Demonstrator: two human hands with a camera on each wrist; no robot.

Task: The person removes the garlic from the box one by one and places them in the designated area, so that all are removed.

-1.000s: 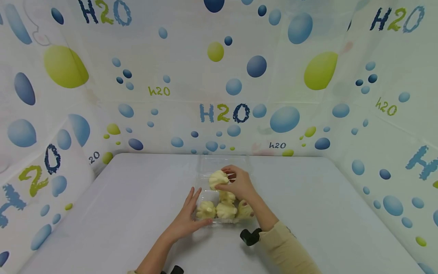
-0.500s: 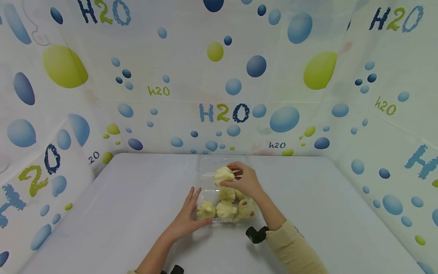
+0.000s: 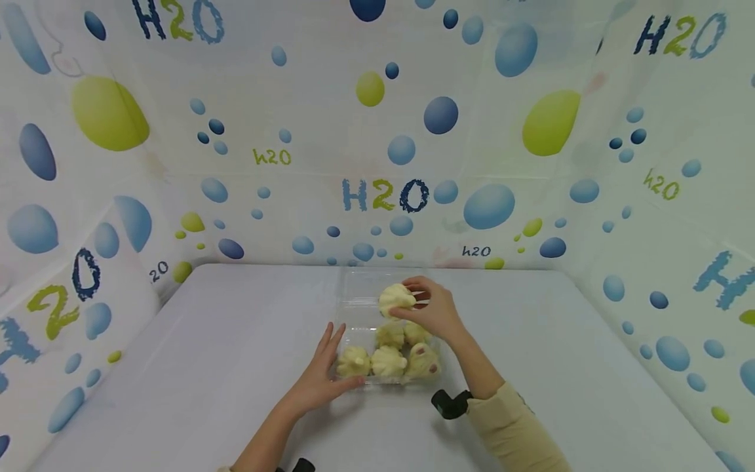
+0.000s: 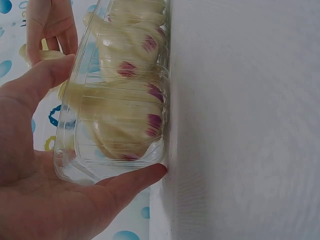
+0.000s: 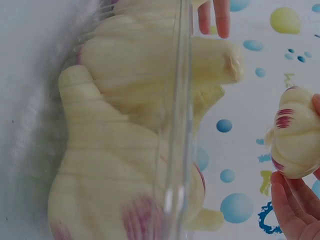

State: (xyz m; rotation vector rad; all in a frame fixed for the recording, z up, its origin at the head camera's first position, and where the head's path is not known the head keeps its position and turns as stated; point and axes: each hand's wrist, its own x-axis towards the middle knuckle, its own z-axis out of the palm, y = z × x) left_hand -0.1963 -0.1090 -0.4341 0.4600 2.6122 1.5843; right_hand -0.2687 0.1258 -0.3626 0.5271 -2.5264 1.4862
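My right hand (image 3: 433, 311) pinches a pale garlic bulb (image 3: 395, 299) with purple streaks, holding it above the back of a clear plastic box (image 3: 356, 335). Several more garlic bulbs (image 3: 388, 362) sit inside, three across the front and others behind them. My left hand (image 3: 318, 380) lies spread at the box's front left corner, its thumb along the front and its fingers beside the left wall. In the left wrist view, thumb and fingers frame the box's end wall (image 4: 67, 155). The right wrist view shows the held bulb (image 5: 295, 132) outside the wall, with fingertips under it.
The box's clear lid (image 3: 368, 283) lies folded open toward the back of the white table (image 3: 236, 341). Behind it hangs a white sheet (image 3: 318, 98) printed with blue and green drops. A black wrist-worn device (image 3: 451, 403) juts out near the right sleeve (image 3: 510, 426).
My right hand has moved right and slightly back with the garlic bulb, uncovering the bulbs on the box's right side. The left hand stays at its corner.
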